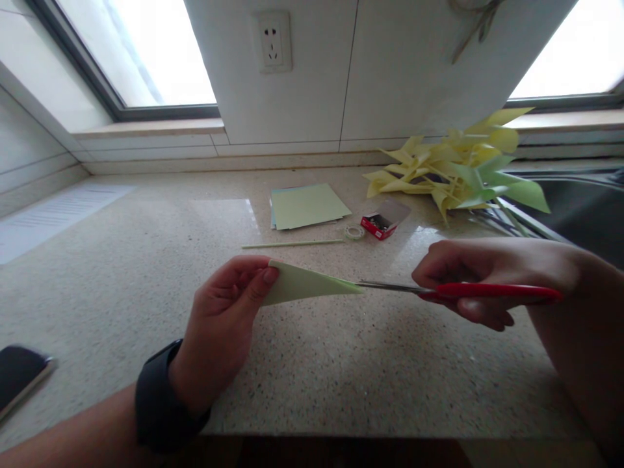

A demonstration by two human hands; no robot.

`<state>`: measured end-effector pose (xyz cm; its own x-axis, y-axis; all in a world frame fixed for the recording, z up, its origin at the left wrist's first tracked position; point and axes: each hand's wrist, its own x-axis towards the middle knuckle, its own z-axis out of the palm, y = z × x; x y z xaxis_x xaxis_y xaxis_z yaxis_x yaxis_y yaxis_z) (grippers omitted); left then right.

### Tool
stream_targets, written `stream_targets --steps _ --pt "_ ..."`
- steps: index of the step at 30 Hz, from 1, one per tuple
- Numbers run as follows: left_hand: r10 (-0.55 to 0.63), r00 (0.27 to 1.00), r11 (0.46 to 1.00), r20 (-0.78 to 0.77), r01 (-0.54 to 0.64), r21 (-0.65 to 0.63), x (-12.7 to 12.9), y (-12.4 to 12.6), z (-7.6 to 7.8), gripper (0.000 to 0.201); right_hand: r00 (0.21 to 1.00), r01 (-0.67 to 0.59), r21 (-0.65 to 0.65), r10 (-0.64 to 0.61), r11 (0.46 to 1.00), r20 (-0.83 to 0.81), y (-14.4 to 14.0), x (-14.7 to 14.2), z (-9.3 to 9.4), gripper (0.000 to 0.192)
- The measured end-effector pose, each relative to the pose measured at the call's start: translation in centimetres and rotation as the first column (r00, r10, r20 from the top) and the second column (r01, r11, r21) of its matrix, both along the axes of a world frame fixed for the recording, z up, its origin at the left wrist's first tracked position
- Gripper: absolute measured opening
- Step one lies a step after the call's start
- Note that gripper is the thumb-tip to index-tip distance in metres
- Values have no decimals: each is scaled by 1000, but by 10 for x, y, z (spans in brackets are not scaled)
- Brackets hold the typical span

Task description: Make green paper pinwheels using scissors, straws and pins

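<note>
My left hand (229, 312) pinches one end of a folded sheet of pale green paper (302, 285) between thumb and fingers. The paper points to the right and narrows to a tip. In my right hand (478, 279) is a pair of scissors (497, 292) with red handles. Its metal blades reach left and meet the paper's narrow tip; whether they are cutting into it I cannot tell. Both hands hover over the speckled countertop (341, 370).
Behind the hands lie a stack of coloured paper (309, 207), a thin stick (292, 245), a tape roll (354, 232) and an open red box (377, 224) of small pieces. Paper pinwheels (448, 169) lie by the sink (580, 208). Leftward are a phone (22, 377) and printed sheets (53, 214).
</note>
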<state>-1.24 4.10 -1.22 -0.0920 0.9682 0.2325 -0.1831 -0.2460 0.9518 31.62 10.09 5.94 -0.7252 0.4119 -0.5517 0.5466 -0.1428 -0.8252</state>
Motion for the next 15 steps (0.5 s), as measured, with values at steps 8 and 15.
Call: stream_targets --steps 8,15 --pt "12 1000 999 -4 -12 -36 -1 1 0 9 1000 8 3 -8 1000 23 -1 1 0 51" --pt "-5 999 1000 -42 4 -24 0 1 -1 6 999 -39 8 39 999 23 3 -3 -3 51"
